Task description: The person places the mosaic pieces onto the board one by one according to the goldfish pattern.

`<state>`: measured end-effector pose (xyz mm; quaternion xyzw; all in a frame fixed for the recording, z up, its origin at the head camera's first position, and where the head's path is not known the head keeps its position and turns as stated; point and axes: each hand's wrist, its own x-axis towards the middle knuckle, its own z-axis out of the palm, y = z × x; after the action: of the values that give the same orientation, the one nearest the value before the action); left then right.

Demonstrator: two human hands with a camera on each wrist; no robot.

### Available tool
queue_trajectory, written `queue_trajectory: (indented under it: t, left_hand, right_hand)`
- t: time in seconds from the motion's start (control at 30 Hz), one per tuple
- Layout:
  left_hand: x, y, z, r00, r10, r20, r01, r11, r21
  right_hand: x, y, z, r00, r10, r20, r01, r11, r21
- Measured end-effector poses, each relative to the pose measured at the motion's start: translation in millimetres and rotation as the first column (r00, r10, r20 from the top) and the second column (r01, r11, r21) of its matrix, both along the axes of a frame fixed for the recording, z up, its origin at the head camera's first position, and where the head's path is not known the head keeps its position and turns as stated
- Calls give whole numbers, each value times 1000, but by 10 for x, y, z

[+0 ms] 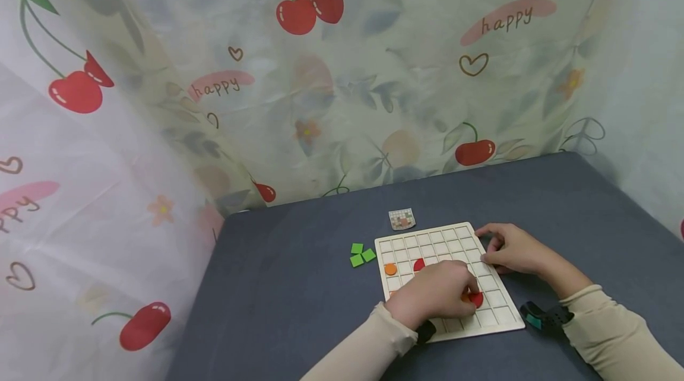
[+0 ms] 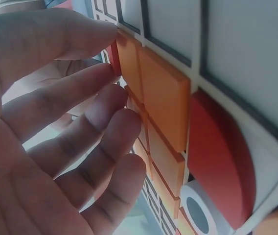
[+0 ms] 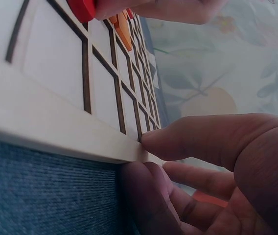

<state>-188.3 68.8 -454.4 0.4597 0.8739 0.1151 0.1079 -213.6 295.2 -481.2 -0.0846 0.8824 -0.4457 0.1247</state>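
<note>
A pale wooden grid board (image 1: 447, 235) lies on the table under both hands. My left hand (image 1: 440, 289) reaches across it, thumb and index finger pinching a red rounded piece (image 1: 477, 299) near the right side; the other fingers are loosely bent. Beside those fingers, in the left wrist view, sit several orange square tiles (image 2: 164, 93) and a red quarter-round piece (image 2: 220, 161). My right hand (image 1: 510, 248) grips the board's right edge, its thumb (image 3: 171, 139) on the rim and its fingers against the side. The left hand covers much of the board's middle.
Three green square tiles (image 1: 357, 260) lie left of the board. A small patterned card (image 1: 402, 219) rests behind it. An orange round piece (image 1: 390, 269) and another red piece (image 1: 419, 264) sit in the grid. A printed curtain (image 1: 352, 102) hangs behind the dark table.
</note>
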Motion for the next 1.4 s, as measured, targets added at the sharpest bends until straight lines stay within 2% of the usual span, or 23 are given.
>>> queue_trajectory:
  t: [0.3, 0.6, 0.9, 1.03, 1.2, 1.3, 1.4]
  left_hand:
    - [12, -2, 4, 1000, 9, -29, -9, 1000, -12]
    - [24, -21, 9, 999, 24, -32, -25, 999, -20]
    - [-17, -126, 9, 1000, 11, -13, -11, 1000, 20]
    - [-84, -269, 40, 999, 47, 13, -48, 996, 79]
    - [-212, -531, 79, 991, 123, 50, -129, 979, 160]
    - [-291, -722, 95, 978, 190, 82, -203, 956, 211]
    - [-362, -937, 107, 956, 265, 126, -290, 920, 265]
  right_hand:
    - [5, -2, 6, 1000, 1, -2, -1, 1000, 0]
    - [8, -7, 6, 1000, -1, -3, 1, 1000, 1]
    - [4, -1, -14, 1000, 0, -3, 0, 1000, -1]
    - [-3, 0, -18, 1000, -3, -1, 3, 1000, 4]
    - [-10, -14, -25, 1000, -20, 2, 20, 1000, 17]
    - [-12, -22, -31, 1000, -30, 3, 30, 999, 24]
    - [-14, -24, -38, 999, -35, 3, 35, 999, 29]
